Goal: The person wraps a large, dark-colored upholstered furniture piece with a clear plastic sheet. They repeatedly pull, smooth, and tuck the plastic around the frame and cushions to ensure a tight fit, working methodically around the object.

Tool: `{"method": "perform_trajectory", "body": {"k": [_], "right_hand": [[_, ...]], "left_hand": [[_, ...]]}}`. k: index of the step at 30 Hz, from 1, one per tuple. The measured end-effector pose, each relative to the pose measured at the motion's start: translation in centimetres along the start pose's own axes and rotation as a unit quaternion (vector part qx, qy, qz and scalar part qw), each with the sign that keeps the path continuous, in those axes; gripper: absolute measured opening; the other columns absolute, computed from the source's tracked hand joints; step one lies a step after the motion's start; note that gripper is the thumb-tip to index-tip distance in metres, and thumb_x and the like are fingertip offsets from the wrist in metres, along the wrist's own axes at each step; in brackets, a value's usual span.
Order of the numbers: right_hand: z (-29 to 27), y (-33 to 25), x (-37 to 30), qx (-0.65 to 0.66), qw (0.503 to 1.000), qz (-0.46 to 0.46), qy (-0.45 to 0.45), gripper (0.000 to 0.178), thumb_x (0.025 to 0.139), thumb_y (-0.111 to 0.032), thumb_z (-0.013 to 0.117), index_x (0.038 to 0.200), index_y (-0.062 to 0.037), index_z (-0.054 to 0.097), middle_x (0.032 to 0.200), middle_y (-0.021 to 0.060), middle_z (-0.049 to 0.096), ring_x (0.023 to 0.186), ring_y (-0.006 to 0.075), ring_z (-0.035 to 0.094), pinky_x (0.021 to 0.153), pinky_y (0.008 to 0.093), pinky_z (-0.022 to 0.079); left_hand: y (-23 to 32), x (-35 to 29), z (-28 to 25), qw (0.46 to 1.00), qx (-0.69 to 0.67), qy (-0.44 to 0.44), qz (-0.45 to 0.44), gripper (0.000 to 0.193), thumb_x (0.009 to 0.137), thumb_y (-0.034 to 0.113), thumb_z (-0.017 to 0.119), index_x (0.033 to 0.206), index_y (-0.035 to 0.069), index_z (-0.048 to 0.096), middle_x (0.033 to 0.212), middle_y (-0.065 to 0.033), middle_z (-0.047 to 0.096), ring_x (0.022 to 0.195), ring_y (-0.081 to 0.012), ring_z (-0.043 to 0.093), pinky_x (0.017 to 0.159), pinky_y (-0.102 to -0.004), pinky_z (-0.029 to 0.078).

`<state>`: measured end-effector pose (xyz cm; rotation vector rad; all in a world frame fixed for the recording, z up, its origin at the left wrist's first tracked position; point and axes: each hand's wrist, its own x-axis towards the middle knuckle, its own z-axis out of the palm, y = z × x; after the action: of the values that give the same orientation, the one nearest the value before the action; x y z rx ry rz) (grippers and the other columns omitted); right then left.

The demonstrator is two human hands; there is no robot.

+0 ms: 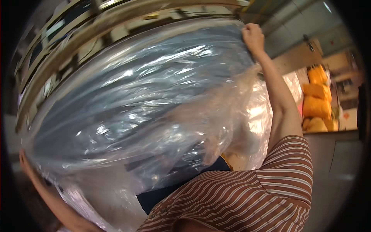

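Observation:
A wide sheet of clear plastic film [150, 127] is stretched out in front of me, wrinkled and shiny. Something flat and blue-grey shows through its far part; what that is I cannot make out. At the far right corner my right hand [253, 35] is closed on the edge of the film, with the arm reaching out. My left hand [24, 159] is at the far left edge of the film, its fingers pressed against the edge there and partly hidden. The near part of the film hangs loosely in front of my striped shirt.
A slatted wooden frame [73, 50] runs along the far side, just beyond the film. More crinkled plastic [258, 112] lies under my right arm. Several orange bundles [317, 102] are stacked at the right, near a brown board [299, 58]. Grey floor [322, 154] shows at the lower right.

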<state>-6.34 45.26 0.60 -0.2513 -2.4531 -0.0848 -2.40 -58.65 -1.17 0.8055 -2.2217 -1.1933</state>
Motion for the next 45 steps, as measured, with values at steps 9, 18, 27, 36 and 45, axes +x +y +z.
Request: {"method": "perform_trajectory", "body": {"k": [9,18,27,36,45], "right_hand": [[-2.9,-3.6,-9.6,0.082,0.978,-0.026,-0.189,0.063,0.093,-0.051,0.037,0.140,-0.0088,0.036,0.148,0.0156,0.029,0.138,0.0341,0.022,0.109,0.0561,0.018],[0.4,3.3,-3.9,0.060,0.984,0.038,-0.164,0.062,0.093,-0.049,0.040,0.136,-0.0039,0.039,0.146,0.0150,0.033,0.137,0.0315,0.026,0.108,0.0550,0.022],[-5.4,-8.2,-11.3,0.157,0.951,-0.177,-0.201,0.067,0.094,-0.051,0.036,0.141,-0.0025,0.032,0.150,0.0139,0.027,0.139,0.0308,0.022,0.112,0.0487,0.018],[-5.9,-13.4,-11.1,0.177,0.927,-0.247,-0.218,0.063,0.097,-0.047,0.033,0.143,-0.0040,0.030,0.150,0.0116,0.026,0.140,0.0265,0.020,0.114,0.0451,0.015],[-3.6,-14.6,-6.8,0.266,0.919,-0.250,-0.152,0.035,0.091,-0.026,0.053,0.118,-0.0046,0.059,0.123,0.0138,0.058,0.116,0.0300,0.053,0.097,0.0377,0.042]], "left_hand": [[1.2,6.2,-4.9,0.754,0.569,0.073,0.319,0.044,0.085,0.009,0.048,0.128,0.001,0.050,0.126,-0.0178,0.055,0.115,-0.0302,0.053,0.099,-0.0364,0.039],[23.8,-36.6,27.1,0.798,0.012,-0.271,0.538,0.014,0.090,0.009,0.058,0.094,-0.001,0.049,0.094,-0.0090,0.057,0.080,-0.0232,0.054,0.076,-0.0286,0.043],[11.0,-27.4,9.2,0.903,0.073,-0.294,0.305,0.011,0.089,0.007,0.059,0.084,0.000,0.051,0.075,0.0012,0.042,0.071,-0.0079,0.039,0.064,-0.0198,0.034],[7.3,-27.6,-6.0,0.898,0.175,-0.211,0.343,0.011,0.081,-0.001,0.064,0.078,-0.004,0.054,0.074,-0.0034,0.043,0.069,-0.0123,0.041,0.062,-0.0230,0.033],[3.4,-36.7,-7.0,0.927,0.163,-0.069,0.330,0.013,0.081,-0.003,0.066,0.093,0.000,0.067,0.077,-0.0036,0.042,0.066,-0.0127,0.041,0.058,-0.0258,0.036]]}}
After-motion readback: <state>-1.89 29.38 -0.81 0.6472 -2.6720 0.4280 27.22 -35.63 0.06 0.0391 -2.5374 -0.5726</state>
